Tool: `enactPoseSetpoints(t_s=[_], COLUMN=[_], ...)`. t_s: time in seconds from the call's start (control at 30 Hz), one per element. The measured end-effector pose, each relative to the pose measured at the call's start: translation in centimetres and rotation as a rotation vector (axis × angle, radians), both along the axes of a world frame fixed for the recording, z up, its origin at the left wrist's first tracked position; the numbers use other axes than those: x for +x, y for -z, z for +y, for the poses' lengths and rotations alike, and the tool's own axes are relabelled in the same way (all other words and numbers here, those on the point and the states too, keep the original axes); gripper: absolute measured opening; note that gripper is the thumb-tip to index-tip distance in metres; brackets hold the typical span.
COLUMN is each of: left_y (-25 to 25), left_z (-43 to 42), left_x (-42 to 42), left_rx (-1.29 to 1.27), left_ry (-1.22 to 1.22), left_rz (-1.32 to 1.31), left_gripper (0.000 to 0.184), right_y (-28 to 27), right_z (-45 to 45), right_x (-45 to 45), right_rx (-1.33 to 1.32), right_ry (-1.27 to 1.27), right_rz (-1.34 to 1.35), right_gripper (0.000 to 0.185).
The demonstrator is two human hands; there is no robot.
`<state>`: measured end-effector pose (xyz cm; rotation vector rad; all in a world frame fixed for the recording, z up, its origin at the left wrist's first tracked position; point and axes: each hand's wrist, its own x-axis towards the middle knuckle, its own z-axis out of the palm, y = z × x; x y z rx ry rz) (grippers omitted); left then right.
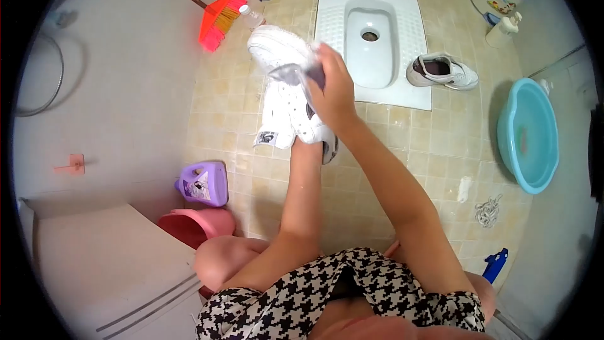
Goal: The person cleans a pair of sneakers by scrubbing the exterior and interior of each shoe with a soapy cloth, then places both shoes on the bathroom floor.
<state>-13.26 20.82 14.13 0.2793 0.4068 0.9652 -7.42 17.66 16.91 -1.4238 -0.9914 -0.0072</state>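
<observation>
A white sneaker (284,110) is held up off the floor, toe pointing away from me. My left hand is inside it; only the wrist shows at the opening, and the fingers are hidden. My right hand (335,91) is closed at the shoe's right side, near the toe. In its fingers is a blurred grey-purple, cloth-like thing (288,75) that lies against the shoe. The second white sneaker (462,77), its laces out, rests on the right edge of the squat toilet (409,31).
Along the left are a broom (220,22), a clear bottle (250,15), a purple jug (211,182) and a pink bucket (217,221). To the right stand a blue basin (548,157) and a pump bottle (502,33). White laces (488,211) and a blue brush (496,266) lie on the floor.
</observation>
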Motion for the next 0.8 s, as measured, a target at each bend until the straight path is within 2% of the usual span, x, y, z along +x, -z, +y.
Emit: enactPoseSetpoints(t_s=[0.1,0.2,0.3,0.4,0.43,0.53,0.57,0.67,0.7,0.8], left_y=[-0.7,-0.9,-0.9,-1.2,-1.5,-1.9,-2.0,-2.2,-2.2,-1.8], left_z=[0.3,0.0,-0.3,-0.6,-0.6,-0.4,-0.4,-0.9,-1.4,-2.7], left_x=[-1.5,-2.3,-1.5,-1.1,-1.2,-1.9,-2.2,-2.2,-1.8,-0.3], left_rx=[-0.006,-0.005,0.008,0.007,0.006,-0.006,-0.011,-0.021,-0.018,0.002], left_ry=[-0.010,-0.027,-0.045,-0.054,-0.059,-0.074,-0.084,-0.127,-0.154,-0.201], left_rz=[-0.011,-0.008,-0.001,0.003,0.001,-0.009,-0.013,-0.009,0.004,0.052], left_gripper=[0.039,0.039,0.039,0.039,0.039,0.040,0.040,0.040,0.040,0.040], right_y=[4.4,6.0,6.4,5.8,5.3,3.9,4.1,3.9,3.2,0.9], right_z=[-4.1,-6.1,-5.7,-4.7,-4.7,-4.6,-4.2,-3.9,-3.9,-3.7], right_x=[-2.4,-3.5,-3.3,-2.2,-2.0,-2.0,-2.0,-0.4,0.1,0.5], right_rx=[0.051,0.030,0.055,0.374,0.467,0.499,0.535,0.312,0.337,0.271], right_ry=[0.052,0.113,0.131,0.123,0.041,-0.174,-0.179,0.058,0.099,0.248], right_rz=[-0.079,0.049,0.818,1.370,1.419,1.674,1.616,1.212,1.254,1.076], right_gripper=[0.039,0.032,0.027,0.030,0.033,0.034,0.031,0.027,0.024,0.024])
